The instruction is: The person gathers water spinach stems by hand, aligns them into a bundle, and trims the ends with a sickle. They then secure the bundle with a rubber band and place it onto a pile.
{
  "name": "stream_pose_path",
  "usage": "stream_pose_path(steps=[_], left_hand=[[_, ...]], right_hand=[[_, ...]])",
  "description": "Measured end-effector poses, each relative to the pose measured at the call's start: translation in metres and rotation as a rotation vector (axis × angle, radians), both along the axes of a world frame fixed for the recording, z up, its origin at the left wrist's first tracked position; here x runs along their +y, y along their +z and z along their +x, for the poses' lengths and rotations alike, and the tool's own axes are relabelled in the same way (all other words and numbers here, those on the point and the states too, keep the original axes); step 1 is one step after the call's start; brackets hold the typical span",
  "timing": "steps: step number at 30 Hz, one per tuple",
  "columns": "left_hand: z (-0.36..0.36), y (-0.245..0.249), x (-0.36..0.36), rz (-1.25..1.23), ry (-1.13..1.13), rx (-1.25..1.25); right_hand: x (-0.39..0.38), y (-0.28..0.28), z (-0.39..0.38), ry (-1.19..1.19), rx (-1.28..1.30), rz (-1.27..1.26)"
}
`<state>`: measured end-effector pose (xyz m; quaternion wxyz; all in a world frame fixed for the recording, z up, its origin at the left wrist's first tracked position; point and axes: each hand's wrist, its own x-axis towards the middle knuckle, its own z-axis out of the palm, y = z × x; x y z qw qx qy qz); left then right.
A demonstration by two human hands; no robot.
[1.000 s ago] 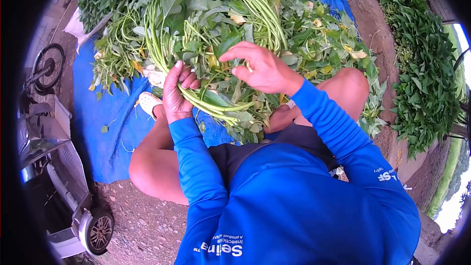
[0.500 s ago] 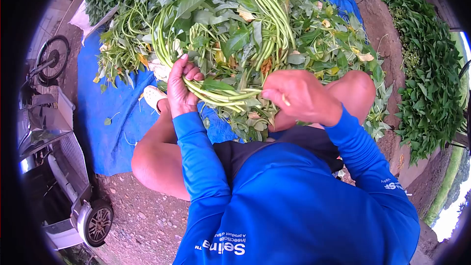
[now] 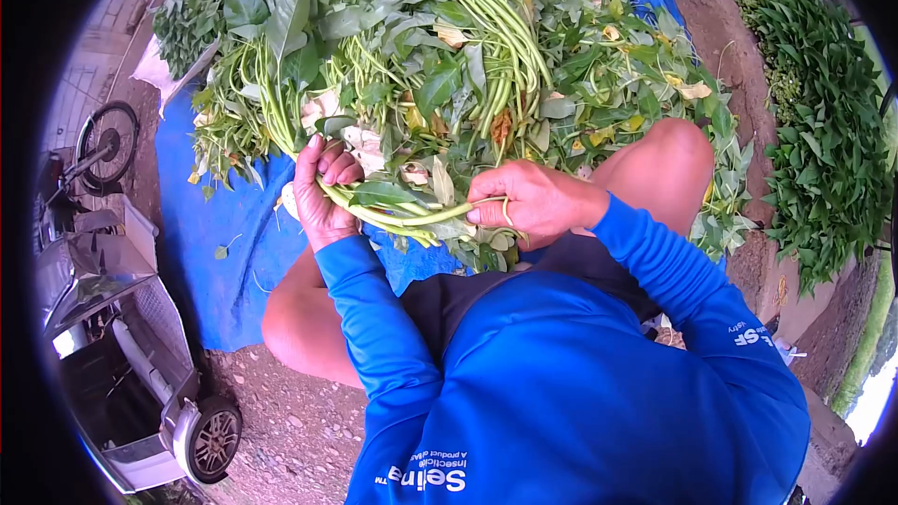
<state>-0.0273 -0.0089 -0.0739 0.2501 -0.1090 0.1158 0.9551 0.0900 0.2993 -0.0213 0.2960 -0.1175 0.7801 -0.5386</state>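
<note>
While the left hand (image 3: 321,182) clasps the stem bundle (image 3: 385,218) before the lap (image 3: 449,297), its long axis bends rightward from that grip toward the right hand (image 3: 543,201), which pinches one stem (image 3: 449,215).

I'm outdoors, prob. a yard or farm spot, can't tell exactly which. There's bare dirt (image 3: 290,411) w/ little stones, & a big blue sheet (image 3: 220,295) spread on it. A big pile of leafy greens (image 3: 393,61) sits on the sheet, & a long row of more leaves (image 3: 814,140) runs down the rt. side. A silver vehicle (image 3: 136,369) w/ a fat wheel (image 3: 214,440) stands lt. Far rt. there's grass (image 3: 858,355).
</note>
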Motion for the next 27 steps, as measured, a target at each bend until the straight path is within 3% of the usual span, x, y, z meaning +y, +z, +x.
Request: stream_pose_path(steps=[2,5,7,9,11,12,14,16,17,18,23,27], left_hand=[[-0.001,-0.001,0.0,-0.227,0.088,-0.017],[-0.003,-0.005,0.005,-0.257,0.163,-0.087],[-0.014,-0.013,-0.005,-0.353,0.21,-0.096],[-0.016,-0.007,0.0,-0.495,0.229,-0.11],[-0.015,-0.006,0.01,-0.573,0.242,-0.095],[-0.014,-0.008,0.015,-0.587,0.247,-0.087],[-0.009,-0.006,0.032,-0.681,0.231,-0.072],[-0.004,-0.005,0.05,-0.773,0.185,-0.041],[-0.002,-0.013,0.055,-0.758,0.17,-0.017],[0.001,-0.013,0.064,-0.789,0.146,-0.028],[0.009,-0.018,0.071,-0.832,0.117,-0.084],[0.008,-0.015,0.06,-0.842,0.136,-0.118]], right_hand=[[0.005,0.011,0.014,-0.022,-0.004,0.056],[0.022,0.042,0.023,-0.043,0.147,0.137],[0.057,0.062,0.009,-0.14,0.279,0.383],[0.101,0.065,-0.02,-0.396,0.461,0.705],[0.171,0.031,-0.058,-0.593,0.509,0.967],[0.199,0.005,-0.065,-0.55,0.478,1.281],[0.215,-0.035,-0.078,-0.504,0.566,1.528],[0.188,-0.049,-0.111,-0.479,0.567,1.161],[0.163,-0.055,-0.131,-0.448,0.435,0.868],[0.139,-0.068,-0.151,-0.475,0.234,0.759],[0.073,-0.136,-0.178,-0.616,0.61,0.889],[0.067,-0.115,-0.183,-0.601,0.555,0.908]])
